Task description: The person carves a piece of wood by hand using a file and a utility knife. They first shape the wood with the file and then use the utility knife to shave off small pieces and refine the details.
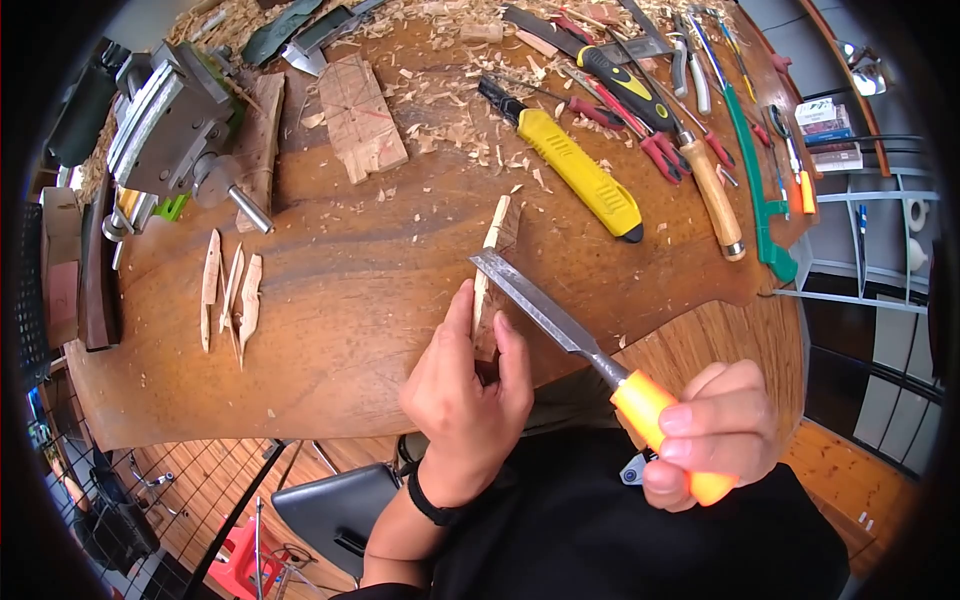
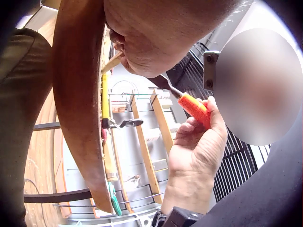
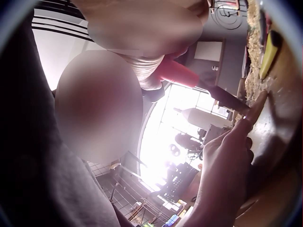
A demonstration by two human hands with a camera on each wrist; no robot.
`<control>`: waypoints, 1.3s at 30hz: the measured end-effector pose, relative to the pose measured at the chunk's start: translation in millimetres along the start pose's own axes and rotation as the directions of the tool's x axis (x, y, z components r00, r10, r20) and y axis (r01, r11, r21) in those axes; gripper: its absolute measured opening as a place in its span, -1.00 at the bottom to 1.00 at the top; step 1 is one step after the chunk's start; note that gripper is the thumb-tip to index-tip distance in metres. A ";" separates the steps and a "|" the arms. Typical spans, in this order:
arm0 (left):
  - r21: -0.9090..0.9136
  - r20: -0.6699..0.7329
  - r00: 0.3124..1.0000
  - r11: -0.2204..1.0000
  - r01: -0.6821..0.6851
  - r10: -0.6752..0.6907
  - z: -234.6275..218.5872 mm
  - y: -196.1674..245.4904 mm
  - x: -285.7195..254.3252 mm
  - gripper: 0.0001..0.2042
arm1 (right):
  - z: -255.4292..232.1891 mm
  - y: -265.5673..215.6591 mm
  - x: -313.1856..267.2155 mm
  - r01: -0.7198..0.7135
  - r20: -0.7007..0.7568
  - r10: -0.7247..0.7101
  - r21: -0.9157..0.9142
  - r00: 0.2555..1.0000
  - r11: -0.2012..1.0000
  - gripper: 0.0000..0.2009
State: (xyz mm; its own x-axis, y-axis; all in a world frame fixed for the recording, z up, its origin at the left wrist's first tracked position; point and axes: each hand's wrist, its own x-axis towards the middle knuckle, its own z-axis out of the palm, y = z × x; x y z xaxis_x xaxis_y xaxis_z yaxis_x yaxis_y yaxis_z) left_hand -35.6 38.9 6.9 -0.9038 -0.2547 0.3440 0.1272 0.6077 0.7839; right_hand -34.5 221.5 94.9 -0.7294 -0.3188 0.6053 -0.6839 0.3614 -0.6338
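My left hand (image 1: 468, 385) grips a small piece of wood (image 1: 508, 225) between thumb and fingers, near the table's front edge. The wood stands up from the hand, with a pale cut face on its left side. In my right hand (image 1: 722, 430) is a chisel, held by its orange handle (image 1: 640, 405). Its long steel blade (image 1: 540, 308) slants up and left, the tip overlapping the wood just above the left fingertips. From the left wrist, the right hand (image 2: 194, 146) shows curled round the handle. The right wrist view has the blade (image 3: 228, 100) meeting the wood (image 3: 257, 106).
A yellow utility knife (image 1: 580, 175), a wooden-handled tool (image 1: 712, 195) and a green-handled tool (image 1: 760, 190) lie at the right. A marked wood block (image 1: 360, 120) and shavings lie farther back. At left stand a metal vise (image 1: 170, 130) and thin wood pieces (image 1: 230, 300).
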 end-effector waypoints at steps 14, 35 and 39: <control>0.146 0.154 0.987 0.987 -0.073 0.051 -5.6 3.0 -4.0 -0.44 | 24.0 -0.8 12.8 0.119 -0.023 -0.117 0.115 0.993 0.986 -0.72; 0.125 0.090 0.996 0.992 0.006 -0.018 -1.8 7.5 -6.2 -0.74 | 53.8 -5.0 4.4 0.181 -0.249 -0.052 0.532 0.967 0.827 -0.71; 0.147 0.084 0.996 0.988 -0.053 0.041 1.7 3.5 -3.4 -0.70 | 50.4 -2.6 4.6 0.181 -0.227 -0.068 0.523 0.971 0.833 -0.68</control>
State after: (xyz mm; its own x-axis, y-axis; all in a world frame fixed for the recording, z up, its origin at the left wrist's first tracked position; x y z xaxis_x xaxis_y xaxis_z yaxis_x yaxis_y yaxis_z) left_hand -32.8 43.2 7.6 -0.9288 -0.1657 0.3313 0.1135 0.7240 0.6804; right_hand -37.0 175.0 75.0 -0.6583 -0.1351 0.7405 -0.7100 -0.2152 -0.6705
